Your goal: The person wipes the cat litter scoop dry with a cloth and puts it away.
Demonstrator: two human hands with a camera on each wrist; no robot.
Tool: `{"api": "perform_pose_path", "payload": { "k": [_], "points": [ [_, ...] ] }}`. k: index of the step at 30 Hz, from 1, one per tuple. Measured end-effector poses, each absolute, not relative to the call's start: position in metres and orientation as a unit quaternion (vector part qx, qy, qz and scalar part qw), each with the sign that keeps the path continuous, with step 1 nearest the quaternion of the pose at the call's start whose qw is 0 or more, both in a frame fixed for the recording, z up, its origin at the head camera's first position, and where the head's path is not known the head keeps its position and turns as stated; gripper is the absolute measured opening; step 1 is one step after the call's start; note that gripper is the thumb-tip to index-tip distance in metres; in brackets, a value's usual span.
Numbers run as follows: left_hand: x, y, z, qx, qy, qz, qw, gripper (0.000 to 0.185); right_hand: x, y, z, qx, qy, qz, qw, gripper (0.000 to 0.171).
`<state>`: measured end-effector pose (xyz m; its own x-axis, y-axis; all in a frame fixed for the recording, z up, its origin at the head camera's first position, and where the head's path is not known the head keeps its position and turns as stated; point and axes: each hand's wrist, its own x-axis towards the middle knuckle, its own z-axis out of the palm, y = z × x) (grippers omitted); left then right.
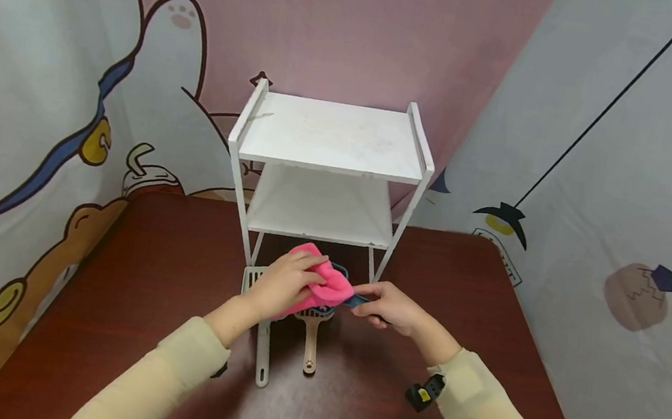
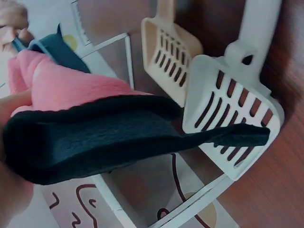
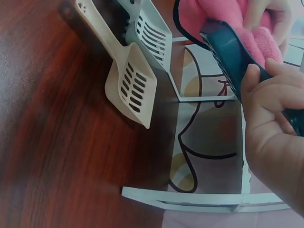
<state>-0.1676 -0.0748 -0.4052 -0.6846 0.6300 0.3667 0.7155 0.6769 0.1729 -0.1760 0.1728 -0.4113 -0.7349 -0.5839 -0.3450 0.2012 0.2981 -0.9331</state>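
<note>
My left hand grips a fluffy pink cloth with dark trim, pressed around a dark blue scoop. The scoop's handle is pinched between the thumb and fingers of my right hand, just right of the cloth. Part of the scoop's head is hidden by the cloth. Below them on the table lie two slotted litter scoops: a beige one and, to its left in the head view, a white one. Both handles point toward me.
A white two-tier shelf stands behind the hands at the back of the reddish-brown table. Its front legs come down close to the scoops. Cartoon-printed wall coverings rise behind and at both sides.
</note>
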Motion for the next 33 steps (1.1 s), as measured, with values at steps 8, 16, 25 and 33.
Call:
{"api": "perform_pose_path", "payload": {
  "k": [8,16,25,33],
  "points": [
    [-0.170,-0.073,-0.419,-0.391,-0.899,-0.134,0.144,0.019,-0.172,0.172,-0.415,-0.164,0.707,-0.593,0.347,0.045],
    [-0.178,-0.085,-0.410,-0.299,-0.932,-0.116,0.170,0.019,-0.170,0.175,-0.417,-0.152,0.712,-0.595,0.342,0.048],
    [-0.186,-0.123,-0.392,-0.224,-0.938,-0.185,0.190,0.022,-0.163,0.188,-0.411,-0.158,0.716,-0.581,0.354,0.050],
    [-0.174,-0.102,-0.393,-0.299,-0.916,-0.215,0.159,0.020,-0.167,0.180,-0.422,-0.126,0.735,-0.570,0.346,0.047]
  ]
}}
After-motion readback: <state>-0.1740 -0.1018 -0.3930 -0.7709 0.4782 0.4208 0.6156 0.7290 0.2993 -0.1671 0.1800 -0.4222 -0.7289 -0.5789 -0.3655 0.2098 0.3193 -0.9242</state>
